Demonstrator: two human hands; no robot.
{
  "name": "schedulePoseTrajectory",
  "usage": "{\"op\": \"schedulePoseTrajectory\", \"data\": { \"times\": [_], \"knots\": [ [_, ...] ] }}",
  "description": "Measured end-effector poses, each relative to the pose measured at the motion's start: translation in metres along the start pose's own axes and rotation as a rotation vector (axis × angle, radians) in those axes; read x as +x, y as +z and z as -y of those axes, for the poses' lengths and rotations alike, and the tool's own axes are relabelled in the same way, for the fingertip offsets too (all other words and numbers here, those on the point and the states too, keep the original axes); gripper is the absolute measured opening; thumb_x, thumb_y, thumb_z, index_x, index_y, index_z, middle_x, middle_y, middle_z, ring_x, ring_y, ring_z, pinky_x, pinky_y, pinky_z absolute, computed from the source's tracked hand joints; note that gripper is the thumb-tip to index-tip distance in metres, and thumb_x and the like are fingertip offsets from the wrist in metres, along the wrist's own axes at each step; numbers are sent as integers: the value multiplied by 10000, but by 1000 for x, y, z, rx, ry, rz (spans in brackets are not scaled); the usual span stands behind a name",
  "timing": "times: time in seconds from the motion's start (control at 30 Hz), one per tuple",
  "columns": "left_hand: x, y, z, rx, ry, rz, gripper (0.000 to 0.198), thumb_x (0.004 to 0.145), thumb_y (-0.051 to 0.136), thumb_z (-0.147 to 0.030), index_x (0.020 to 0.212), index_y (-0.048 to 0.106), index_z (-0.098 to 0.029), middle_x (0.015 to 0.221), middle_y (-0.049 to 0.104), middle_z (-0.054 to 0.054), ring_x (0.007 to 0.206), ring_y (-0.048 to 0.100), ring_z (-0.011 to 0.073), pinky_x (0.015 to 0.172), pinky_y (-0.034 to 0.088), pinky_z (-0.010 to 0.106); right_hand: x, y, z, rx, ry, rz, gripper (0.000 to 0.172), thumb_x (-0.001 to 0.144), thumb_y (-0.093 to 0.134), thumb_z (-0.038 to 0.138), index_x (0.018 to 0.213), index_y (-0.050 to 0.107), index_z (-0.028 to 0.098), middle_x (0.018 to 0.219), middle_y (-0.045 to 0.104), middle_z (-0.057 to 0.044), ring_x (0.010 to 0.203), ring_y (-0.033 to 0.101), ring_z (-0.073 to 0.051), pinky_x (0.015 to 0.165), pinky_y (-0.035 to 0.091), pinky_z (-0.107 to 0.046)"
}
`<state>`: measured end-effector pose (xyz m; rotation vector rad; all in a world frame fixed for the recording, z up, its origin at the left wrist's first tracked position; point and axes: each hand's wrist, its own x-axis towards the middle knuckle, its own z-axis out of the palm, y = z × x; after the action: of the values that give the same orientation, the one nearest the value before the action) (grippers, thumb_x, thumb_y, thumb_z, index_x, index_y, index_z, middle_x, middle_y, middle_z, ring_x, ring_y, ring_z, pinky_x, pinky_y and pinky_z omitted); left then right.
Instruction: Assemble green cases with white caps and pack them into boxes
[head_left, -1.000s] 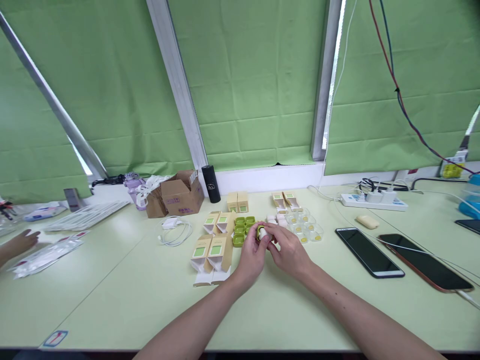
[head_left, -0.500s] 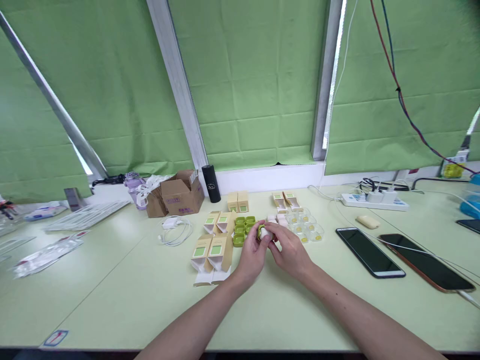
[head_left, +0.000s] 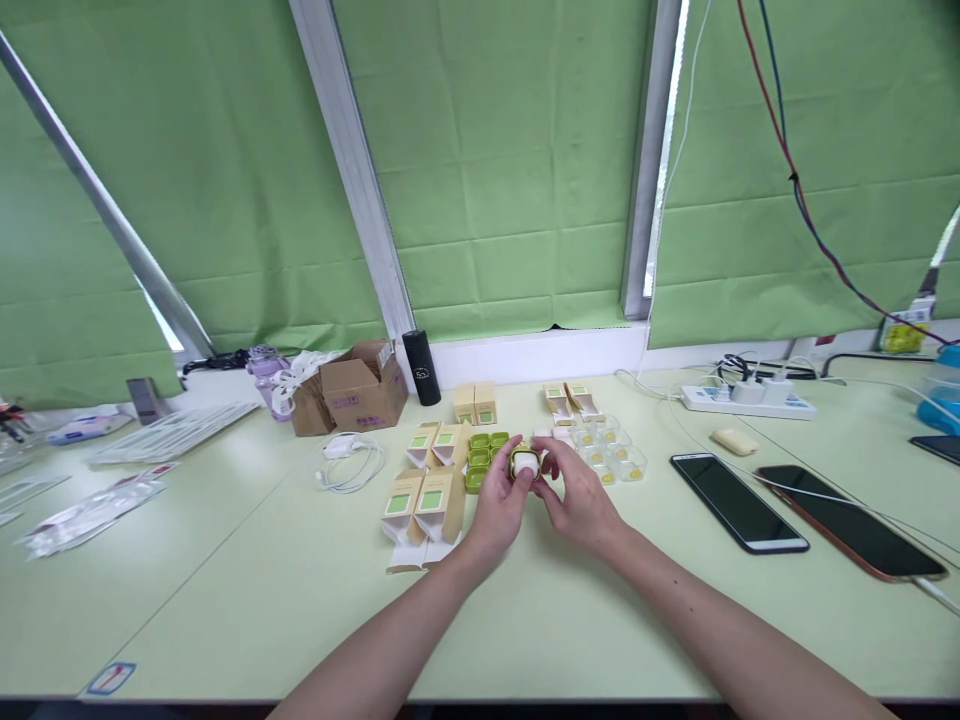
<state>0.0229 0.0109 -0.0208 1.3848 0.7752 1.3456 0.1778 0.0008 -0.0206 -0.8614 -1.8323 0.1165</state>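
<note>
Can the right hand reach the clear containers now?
Likely yes: the right hand is close beside the clear containers with nothing visible between, though its fingertips are at the green-and-white item.

The bare, slender left forearm [head_left: 394, 635] and the matching bare right forearm [head_left: 705, 620] taper smoothly to narrow wrists, uncovered as far as they show. Small round spots [head_left: 676, 582] dot the upper side of the right forearm. The bare left hand [head_left: 496, 508] and bare right hand [head_left: 586, 500] carry slim fingers [head_left: 561, 452], their nails too small to make out clearly.

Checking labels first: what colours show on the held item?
The held item is white and green; head view.
</note>
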Motion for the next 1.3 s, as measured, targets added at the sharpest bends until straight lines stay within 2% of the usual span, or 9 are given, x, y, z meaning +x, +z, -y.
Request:
{"op": "schedulePoseTrajectory", "data": {
  "times": [0.27, 0.43, 0.5, 0.6, 0.67, 0.87, 1.1, 1.3],
  "knots": [
    [2, -1, -2, -38, -18, 13, 834, 845, 793, -592, 1502, 500, -170, 1094, 693, 97, 921, 670, 184, 850, 589, 318, -1, -1, -6, -9, 43, 11, 438, 971, 595, 206, 1394, 491, 255, 1155, 697, -105, 913, 654, -250, 797, 572, -423],
    [0, -2, -15, -53, -20, 96, 865, 869, 744, -638, 1517, 454, -143, 932, 707, 72, 743, 682, 170, 724, 585, 315, 0, -4, -6, 55, 98, -16, 399, 976, 590, 242, 1366, 502, 253, 1202, 687, -113, 933, 649, -245, 785, 563, -410],
    [-1, -5, -20, -21, -21, 92, 787, 923, 670, -645, 1496, 467, -144, 964, 722, 91, 675, 671, 153, 647, 547, 289, 2, -6, -6, 112, 149, -31, 395, 982, 592, 273, 1365, 495, 254, 1206, 685, -112, 926, 658, -238, 770, 565, -396],
    [0, -10, -22, 59, 5, 22, 620, 974, 607, -610, 1415, 532, -181, 1193, 711, 148, 644, 659, 120, 607, 502, 269, 5, -7, -5, 226, 230, -42, 376, 992, 597, 323, 1348, 496, 259, 1147, 708, -95, 877, 672, -218, 767, 568, -382],
    [0, -14, -22, 108, 23, -13, 531, 983, 618, -556, 1376, 550, -207, 1305, 678, 162, 668, 659, 115, 637, 511, 275, 7, -8, -4, 298, 280, -44, 358, 989, 601, 340, 1325, 507, 259, 1083, 722, -77, 860, 680, -212, 782, 571, -382],
    [-1, -14, -23, 331, 155, -25, 438, 962, 653, -279, 1386, 543, -277, 1380, 656, 117, 947, 659, 164, 890, 537, 334, 9, -6, -4, 475, 409, -53, 360, 965, 636, 428, 1263, 542, 249, 991, 724, -61, 894, 690, -220, 745, 563, -351],
    [-4, -14, -23, 539, 256, -30, 481, 929, 638, -172, 1386, 619, -323, 1397, 655, 71, 1036, 658, 208, 877, 539, 355, 10, -6, -7, 631, 514, -60, 443, 927, 684, 543, 1213, 550, 233, 875, 719, -40, 776, 656, -197, 647, 518, -311],
    [-4, -18, -21, 620, 331, 28, 439, 954, 592, -145, 1319, 694, -368, 1530, 586, 34, 1304, 607, 273, 971, 547, 421, 12, -8, -1, 671, 554, -31, 497, 904, 695, 610, 1190, 548, 231, 715, 662, 13, 653, 618, -180, 601, 510, -309]
  ]
}}
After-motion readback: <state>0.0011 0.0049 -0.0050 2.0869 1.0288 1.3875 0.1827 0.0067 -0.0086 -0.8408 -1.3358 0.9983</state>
